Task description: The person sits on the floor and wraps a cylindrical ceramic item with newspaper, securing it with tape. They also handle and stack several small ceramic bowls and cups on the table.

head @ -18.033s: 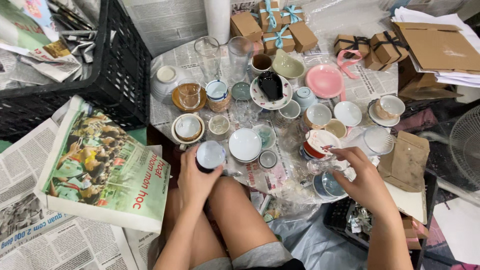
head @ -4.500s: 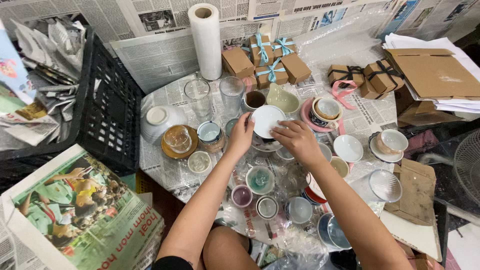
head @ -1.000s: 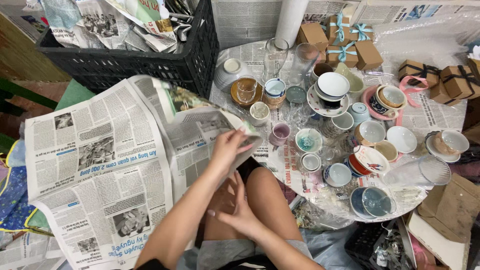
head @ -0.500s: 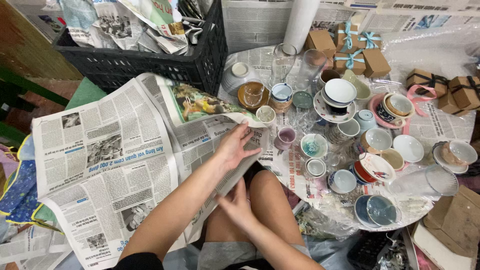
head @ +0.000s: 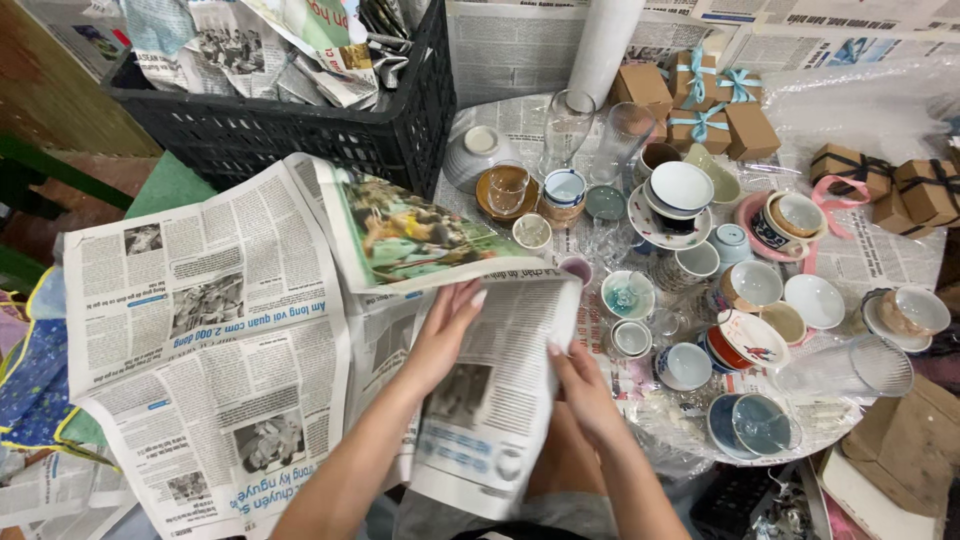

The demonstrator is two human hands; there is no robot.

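newspaper sheet (head: pixel 495 400) lies over the person's lap, and both hands keep it there. the left hand (head: pixel 445 330) lies flat on top with the fingers spread and the thumb under the edge, so it seems to pinch the thin paper. the right hand (head: pixel 580 385) holds the right edge, the fingers curled around it, closed on the paper. the sheet is soft and bends down over the knees, grey print with small photos.

to the left more newspaper pages (head: pixel 210 330) are opened flat on the floor, one with a colour picture (head: pixel 420 230) turned up. behind them stands a black plastic crate (head: pixel 290 120) with a grid wall, full of crumpled paper.

to the right, near the hands, many small ceramic cups and bowls (head: pixel 690 290) stand close together on plastic wrap, probably to be in easy reach. two tall clear glasses (head: pixel 595 135) stand upright, another glass (head: pixel 845 365) lies on its side. brown cardboard boxes (head: pixel 700 100) with blue ribbon are at the back, beside a white roll (head: pixel 605 45).
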